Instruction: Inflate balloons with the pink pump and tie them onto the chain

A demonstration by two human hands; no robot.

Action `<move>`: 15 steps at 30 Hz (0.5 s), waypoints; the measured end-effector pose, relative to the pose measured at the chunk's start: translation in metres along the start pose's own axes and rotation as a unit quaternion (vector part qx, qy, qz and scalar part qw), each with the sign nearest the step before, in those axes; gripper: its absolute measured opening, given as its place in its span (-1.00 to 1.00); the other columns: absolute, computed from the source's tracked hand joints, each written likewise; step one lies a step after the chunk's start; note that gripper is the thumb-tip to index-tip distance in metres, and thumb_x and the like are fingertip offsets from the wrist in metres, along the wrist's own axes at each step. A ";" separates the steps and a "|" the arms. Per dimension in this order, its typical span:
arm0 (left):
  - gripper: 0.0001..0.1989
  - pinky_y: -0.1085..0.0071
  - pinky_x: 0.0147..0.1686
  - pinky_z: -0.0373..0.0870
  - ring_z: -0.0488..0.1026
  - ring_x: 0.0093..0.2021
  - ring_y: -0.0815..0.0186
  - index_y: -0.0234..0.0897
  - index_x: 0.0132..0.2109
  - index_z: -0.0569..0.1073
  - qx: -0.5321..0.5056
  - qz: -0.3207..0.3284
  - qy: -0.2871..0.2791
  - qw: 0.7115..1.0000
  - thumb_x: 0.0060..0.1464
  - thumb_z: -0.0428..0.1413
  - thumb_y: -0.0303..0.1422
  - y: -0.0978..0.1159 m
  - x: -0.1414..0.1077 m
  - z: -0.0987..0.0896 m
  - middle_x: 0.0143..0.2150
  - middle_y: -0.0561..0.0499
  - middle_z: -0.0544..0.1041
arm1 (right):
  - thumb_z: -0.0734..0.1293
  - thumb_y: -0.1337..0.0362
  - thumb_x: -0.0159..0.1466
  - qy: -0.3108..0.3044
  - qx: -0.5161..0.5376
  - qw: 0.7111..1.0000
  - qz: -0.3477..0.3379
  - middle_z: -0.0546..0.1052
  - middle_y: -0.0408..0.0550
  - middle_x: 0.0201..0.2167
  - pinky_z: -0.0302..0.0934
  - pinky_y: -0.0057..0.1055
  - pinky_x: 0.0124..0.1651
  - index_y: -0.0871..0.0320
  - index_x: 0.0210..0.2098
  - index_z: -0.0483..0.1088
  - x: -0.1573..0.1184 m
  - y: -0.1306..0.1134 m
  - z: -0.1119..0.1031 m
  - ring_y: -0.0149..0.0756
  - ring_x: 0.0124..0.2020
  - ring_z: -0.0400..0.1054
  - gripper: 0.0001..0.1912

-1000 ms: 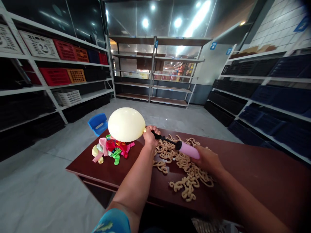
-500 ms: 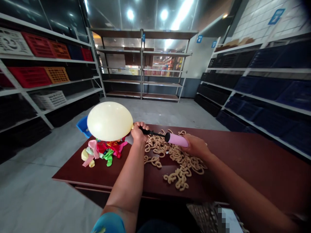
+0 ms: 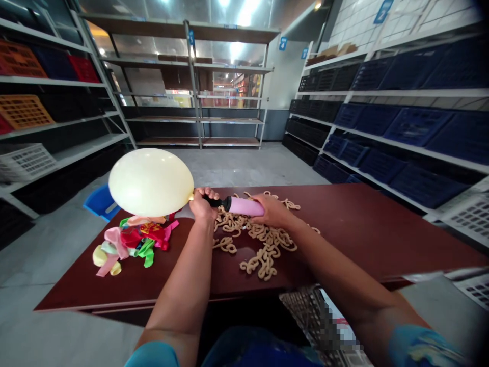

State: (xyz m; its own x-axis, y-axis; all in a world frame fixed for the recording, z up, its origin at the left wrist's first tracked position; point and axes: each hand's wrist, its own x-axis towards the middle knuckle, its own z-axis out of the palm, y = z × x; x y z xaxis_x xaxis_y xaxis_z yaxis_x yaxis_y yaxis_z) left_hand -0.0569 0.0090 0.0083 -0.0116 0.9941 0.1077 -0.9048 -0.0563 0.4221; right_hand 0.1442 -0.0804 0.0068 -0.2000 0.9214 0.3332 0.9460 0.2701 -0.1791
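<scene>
A pale yellow balloon [image 3: 151, 182], swollen with air, sits on the nozzle end of a pink and black hand pump [image 3: 244, 206]. My left hand [image 3: 204, 204] is closed around the black end of the pump, right at the balloon's neck. Wrapped round the pink barrel is my right hand [image 3: 269, 210]. The barrel is pushed up close to the black part, so no rod shows between them. Under the balloon lies a pile of limp, colourful balloons [image 3: 145, 238]. Beneath the pump and my right hand spread tan, curly, rope-like pieces [image 3: 263, 244].
The dark red table [image 3: 355, 219] carries all of this. A blue chair [image 3: 100, 203] stands beyond its left corner. Metal shelving [image 3: 198, 120] stands at the back, with crate-filled racks left and right, including blue crates [image 3: 416, 125]. A patterned seat with papers is below the front edge.
My right hand has pushed the pink barrel toward my left hand, hiding the rod that showed before. The balloon looks a little larger. The view has turned slightly right.
</scene>
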 end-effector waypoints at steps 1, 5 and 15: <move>-0.82 0.53 -0.63 0.05 0.09 -0.65 0.50 -0.26 -0.51 0.05 -0.002 0.006 0.009 1.000 -0.14 -0.09 -0.58 0.003 0.002 -0.001 -0.60 0.13 0.09 | 0.36 -0.03 0.00 0.021 0.036 0.999 -0.007 0.37 0.06 0.00 0.11 -0.28 0.00 0.14 0.05 0.19 -0.004 0.010 -0.005 -0.18 0.00 0.24 -0.30; -0.84 0.53 -0.63 0.08 0.10 -0.65 0.50 -0.26 -0.50 0.04 -0.025 0.028 0.039 0.999 -0.13 -0.13 -0.59 0.012 0.010 -0.004 -0.59 0.13 0.10 | 0.32 0.03 0.06 0.016 0.121 0.989 0.080 0.39 0.01 -0.06 0.14 -0.28 0.00 0.15 -0.03 0.27 -0.034 0.059 -0.018 -0.24 -0.05 0.27 -0.46; -0.83 0.53 -0.64 0.05 0.09 -0.67 0.51 -0.27 -0.51 0.03 -0.015 0.034 0.043 0.998 -0.14 -0.14 -0.60 0.016 0.008 -0.001 -0.60 0.13 0.09 | 0.20 0.38 0.06 -0.100 0.083 0.991 0.013 0.43 -0.05 -0.32 0.18 -0.37 -0.13 0.17 -0.36 0.43 -0.066 0.084 0.001 -0.33 -0.25 0.30 -0.81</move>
State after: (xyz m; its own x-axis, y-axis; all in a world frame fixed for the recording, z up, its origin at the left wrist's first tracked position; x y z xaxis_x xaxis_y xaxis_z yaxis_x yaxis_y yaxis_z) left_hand -0.0715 0.0163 0.0149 -0.1080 0.9925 0.0570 -0.9133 -0.1217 0.3887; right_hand 0.2362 -0.1181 -0.0315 -0.2382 0.9612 0.1395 0.8996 0.2724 -0.3413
